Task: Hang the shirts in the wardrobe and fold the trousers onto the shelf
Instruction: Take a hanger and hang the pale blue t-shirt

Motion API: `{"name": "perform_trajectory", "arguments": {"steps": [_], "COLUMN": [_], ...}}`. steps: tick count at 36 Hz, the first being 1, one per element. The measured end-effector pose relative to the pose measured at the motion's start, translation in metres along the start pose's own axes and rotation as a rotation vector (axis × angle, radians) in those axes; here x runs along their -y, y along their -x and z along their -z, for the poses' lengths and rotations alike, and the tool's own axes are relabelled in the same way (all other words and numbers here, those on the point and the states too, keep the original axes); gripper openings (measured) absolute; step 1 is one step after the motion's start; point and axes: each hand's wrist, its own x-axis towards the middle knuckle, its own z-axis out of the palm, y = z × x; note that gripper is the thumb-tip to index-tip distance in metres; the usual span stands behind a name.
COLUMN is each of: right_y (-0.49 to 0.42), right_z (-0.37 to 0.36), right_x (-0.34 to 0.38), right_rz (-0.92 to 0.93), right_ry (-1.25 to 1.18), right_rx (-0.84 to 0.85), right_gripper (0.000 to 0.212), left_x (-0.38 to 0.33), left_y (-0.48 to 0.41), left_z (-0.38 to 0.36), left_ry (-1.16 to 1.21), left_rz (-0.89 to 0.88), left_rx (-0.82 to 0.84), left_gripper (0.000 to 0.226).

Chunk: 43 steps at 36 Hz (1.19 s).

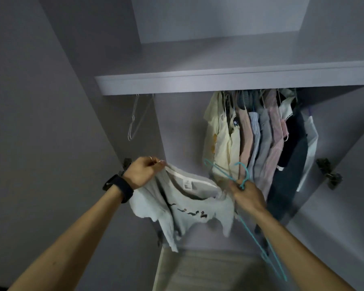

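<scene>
A pale T-shirt (pixel 198 208) with small dark printed figures hangs between my hands inside the open wardrobe. My left hand (pixel 142 172) grips its left shoulder near the collar. My right hand (pixel 247 195) holds the shirt's right shoulder together with a turquoise hanger (pixel 259 234), gripped just under its hook. The hanger's long side runs down past my right forearm. Several shirts (pixel 259 137) hang on a rail at the right, under the shelf (pixel 219 80).
An empty white wire hanger (pixel 135 118) hangs at the left end under the shelf. Door hinges (pixel 329 173) sit on the right wall, another on the left (pixel 126 162). The wardrobe floor (pixel 198 267) shows below the shirt.
</scene>
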Motion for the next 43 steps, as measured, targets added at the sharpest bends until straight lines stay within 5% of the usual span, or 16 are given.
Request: {"name": "perform_trajectory", "arguments": {"steps": [3, 8, 12, 15, 28, 32, 43], "right_y": [0.01, 0.029, 0.038, 0.037, 0.002, -0.021, -0.044], "right_z": [0.015, 0.049, 0.083, 0.099, 0.122, 0.113, 0.057], "right_x": [0.015, 0.054, 0.097, 0.117, 0.156, 0.146, 0.125], "right_rz": [0.043, 0.068, -0.027, -0.043, 0.183, 0.174, 0.064], "right_ry": [-0.048, -0.611, -1.222, -1.436, -1.513, -1.462, -1.321], "right_rx": [-0.142, -0.415, -0.399, -0.329, 0.006, 0.147, 0.366], "right_gripper": [0.036, 0.047, 0.036, 0.024, 0.032, 0.057, 0.051], "left_x": [-0.023, -0.06, -0.079, -0.087, -0.112, -0.117, -0.117], "left_y": [-0.006, -0.011, -0.015, -0.017, -0.015, -0.014, -0.003], "left_z": [0.004, -0.002, -0.005, -0.005, 0.019, 0.026, 0.041], "left_ry": [-0.139, -0.279, -0.38, -0.399, -0.36, -0.293, -0.209], "left_rz": [-0.043, -0.133, -0.189, -0.205, -0.208, -0.229, -0.204], "left_rx": [0.042, 0.058, 0.082, 0.088, 0.096, 0.078, 0.038], "left_gripper": [0.033, 0.026, 0.029, 0.029, 0.021, 0.018, 0.017]}}
